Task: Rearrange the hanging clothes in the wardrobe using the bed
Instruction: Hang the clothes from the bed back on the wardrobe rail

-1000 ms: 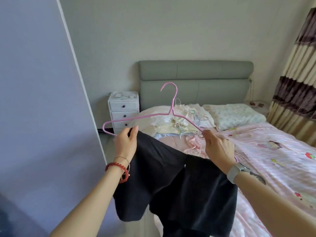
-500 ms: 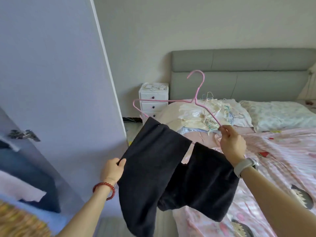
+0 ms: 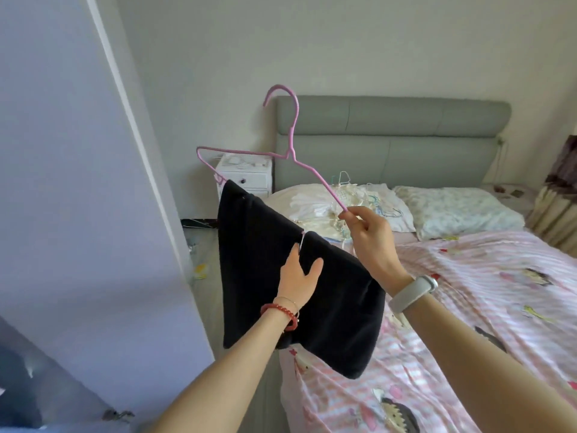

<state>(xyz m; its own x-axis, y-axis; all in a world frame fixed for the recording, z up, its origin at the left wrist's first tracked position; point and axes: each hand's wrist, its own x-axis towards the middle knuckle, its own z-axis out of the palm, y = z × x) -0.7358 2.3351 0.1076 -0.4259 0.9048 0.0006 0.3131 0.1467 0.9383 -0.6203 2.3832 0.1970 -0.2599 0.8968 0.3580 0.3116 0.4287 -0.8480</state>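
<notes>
A black garment [image 3: 259,260] hangs folded over the lower bar of a pink wire hanger [image 3: 293,151], held up in front of me beside the bed. My right hand [image 3: 368,235] pinches the hanger's right shoulder wire near its end. With straight fingers, my left hand [image 3: 298,276] lies flat against the front of the black cloth, just below the bar. The hanger tilts down to the right, hook up. On the pink patterned bed [image 3: 484,301] a heap of pale clothes on wire hangers [image 3: 331,204] lies near the pillows.
The open lilac wardrobe door [image 3: 78,198] stands close on my left, with dark clothes low behind it. A white bedside drawer unit [image 3: 246,176] sits by the grey headboard [image 3: 393,142]. A striped curtain [image 3: 562,195] hangs at the far right. Small litter lies on the floor strip.
The view has swung right and back. My left hand left the hanger's end, dropped, then came up flat onto the cloth. The right hand raised the hanger and tilted it more steeply.
</notes>
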